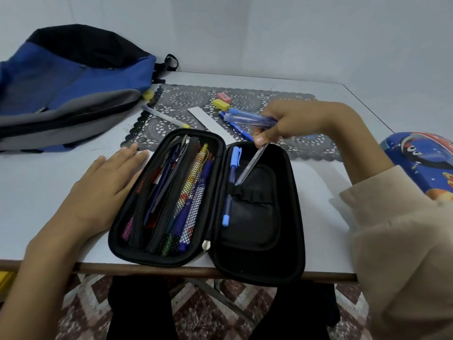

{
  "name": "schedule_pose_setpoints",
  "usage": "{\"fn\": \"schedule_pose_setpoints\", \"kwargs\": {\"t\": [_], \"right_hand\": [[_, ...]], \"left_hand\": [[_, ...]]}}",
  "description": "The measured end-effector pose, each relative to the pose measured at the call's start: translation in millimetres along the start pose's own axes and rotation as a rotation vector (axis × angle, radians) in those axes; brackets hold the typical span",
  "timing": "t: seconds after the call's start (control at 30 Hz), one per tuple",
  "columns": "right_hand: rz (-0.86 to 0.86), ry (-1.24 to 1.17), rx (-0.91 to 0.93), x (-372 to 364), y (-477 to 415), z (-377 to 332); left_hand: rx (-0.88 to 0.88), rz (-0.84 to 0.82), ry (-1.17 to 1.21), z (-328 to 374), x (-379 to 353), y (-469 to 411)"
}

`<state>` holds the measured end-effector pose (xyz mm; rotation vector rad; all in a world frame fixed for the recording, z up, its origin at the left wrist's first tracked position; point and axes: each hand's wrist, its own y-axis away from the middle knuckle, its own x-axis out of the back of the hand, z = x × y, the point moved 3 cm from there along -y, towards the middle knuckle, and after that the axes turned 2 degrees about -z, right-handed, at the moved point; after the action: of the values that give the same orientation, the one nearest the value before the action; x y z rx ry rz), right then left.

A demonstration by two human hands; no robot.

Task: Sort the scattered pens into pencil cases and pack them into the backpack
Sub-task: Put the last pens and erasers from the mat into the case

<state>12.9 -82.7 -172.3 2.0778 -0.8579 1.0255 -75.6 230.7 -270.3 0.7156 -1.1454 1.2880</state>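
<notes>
Pale blue-grey walls stand behind a white table point(318, 182) with a dark lace mat point(186, 99) across its far half. The job looks to be in the sorting stage, with nothing packed yet.

The black pencil case point(255, 224) lies open at the near edge of the table, its right half hanging slightly over. The right hand point(294, 121) has its grip clamped on a small bunch of blue pens point(247, 117). Its thumb and fingertips also pinch a clear pen point(252, 165), whose tip is aimed at the elastic band in the case's right half. The left hand point(103, 187) lies flat with its grip apart, fingers straight, on the table against the case's left side (steadying it, I would guess).

The next move calls for threading the clear pen under the elastic beside the blue capped pen point(231, 182) already held there. The bunch has to stay in the hand while that is done.

The case's left half holds a mesh pocket point(193, 192) crowded with coloured pens. Out on the mat are a pen with a yellow end point(166, 116), a white strip point(208, 119), a pink eraser point(224, 96) and a yellow eraser point(220, 104).

A second, colourful case point(421, 163) sits shut at the right edge. The blue backpack point(73, 82) lies on its side at the far left, and I cannot tell whether it is open.
</notes>
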Motion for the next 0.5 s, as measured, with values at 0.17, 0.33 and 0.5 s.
{"fn": "schedule_pose_setpoints", "kwargs": {"t": [0.17,0.33,0.5], "right_hand": [[-0.014,0.029,0.080,-8,-7,-11],[-0.047,0.000,0.177,-23,-8,-31],[0.290,-0.279,0.120,-1,1,-21]], "left_hand": [[-0.009,0.000,-0.009,-2,0,0],[0.003,0.009,0.018,2,1,1],[0.004,0.005,0.015,3,2,1]]}}
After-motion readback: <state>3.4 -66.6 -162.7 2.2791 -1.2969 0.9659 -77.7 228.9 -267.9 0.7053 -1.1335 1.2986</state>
